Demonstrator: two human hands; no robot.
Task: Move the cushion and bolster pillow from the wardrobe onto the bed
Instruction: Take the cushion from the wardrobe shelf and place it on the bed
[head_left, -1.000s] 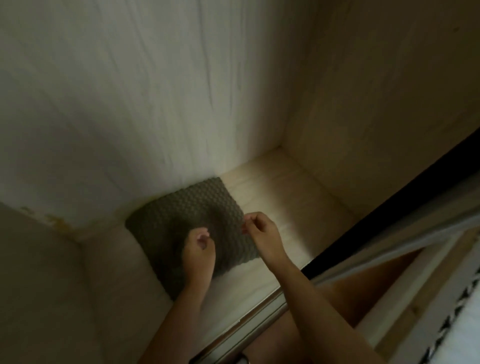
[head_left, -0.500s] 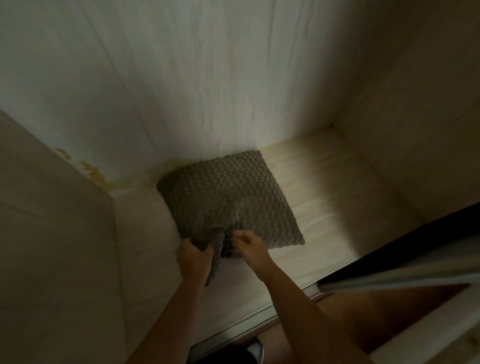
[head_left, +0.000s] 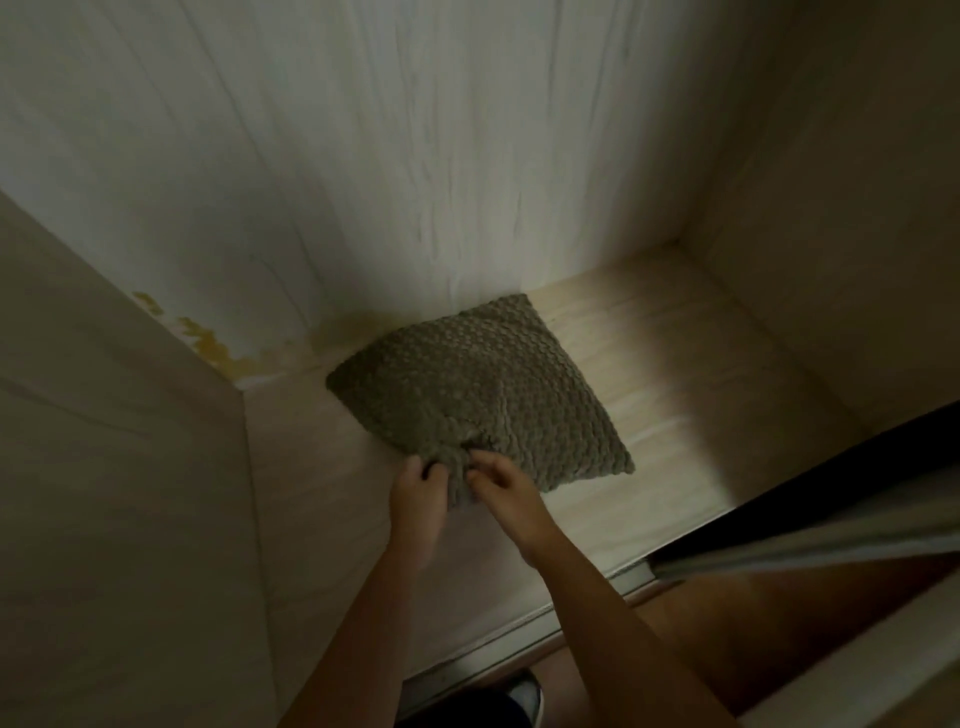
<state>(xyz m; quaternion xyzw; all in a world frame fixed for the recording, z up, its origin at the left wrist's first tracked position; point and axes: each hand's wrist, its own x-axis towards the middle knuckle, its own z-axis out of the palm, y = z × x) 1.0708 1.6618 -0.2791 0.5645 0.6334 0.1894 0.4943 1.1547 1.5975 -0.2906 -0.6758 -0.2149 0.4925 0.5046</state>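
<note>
A square grey-green knitted cushion lies on the light wooden floor of the wardrobe, its far corner near the back panel. My left hand grips the cushion's near corner, where the fabric is bunched up. Right beside it, my right hand pinches the same bunched corner from the right. No bolster pillow or bed is in view.
The wardrobe's back panel has yellowish stains low on the left. Side walls close in left and right. A dark sliding door edge crosses the lower right, with the door track at the front.
Both hands came down from above the cushion onto its near corner and took hold of it, bunching the fabric. The view has swung left and closer.
</note>
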